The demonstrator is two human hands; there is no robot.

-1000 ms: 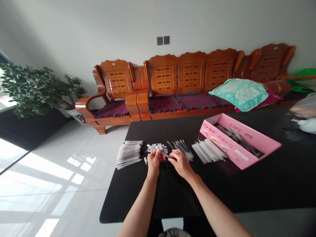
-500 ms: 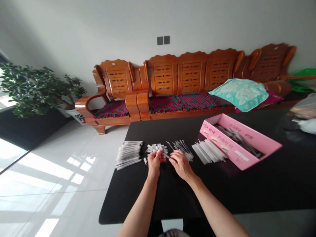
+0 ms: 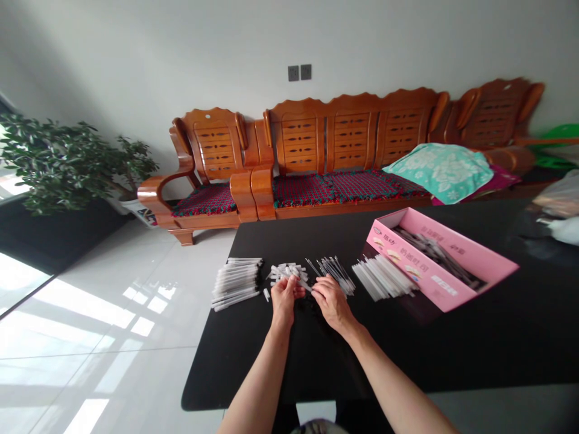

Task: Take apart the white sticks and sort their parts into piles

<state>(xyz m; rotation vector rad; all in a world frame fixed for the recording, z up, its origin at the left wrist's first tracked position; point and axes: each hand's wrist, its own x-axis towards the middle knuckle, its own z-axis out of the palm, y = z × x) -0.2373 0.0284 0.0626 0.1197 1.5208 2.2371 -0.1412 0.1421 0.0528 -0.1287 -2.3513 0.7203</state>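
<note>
My left hand (image 3: 283, 299) and my right hand (image 3: 333, 303) are both closed on a pale pen (image 3: 306, 285), which spans the gap between them. The left fingers pinch its left end and the right fingers its right end. Just beyond my left hand lies a heap of white pen caps (image 3: 286, 269), with a single cap (image 3: 266, 295) apart at its left. Thin pen refills (image 3: 337, 271) fan out behind my right hand. Small dark pieces (image 3: 312, 305) lie between my wrists, hard to make out against the black surface.
On the black table (image 3: 244, 367), a stack of capped pens (image 3: 236, 284) lies at the left. Translucent pen barrels (image 3: 382, 279) lie right of the refills, beside a pink box (image 3: 452, 299) of dark slender items. A wooden sofa (image 3: 298, 141) stands behind the table.
Almost nothing differs. Both hands keep their hold on the pen, with only a very slight shift of the fingers.
</note>
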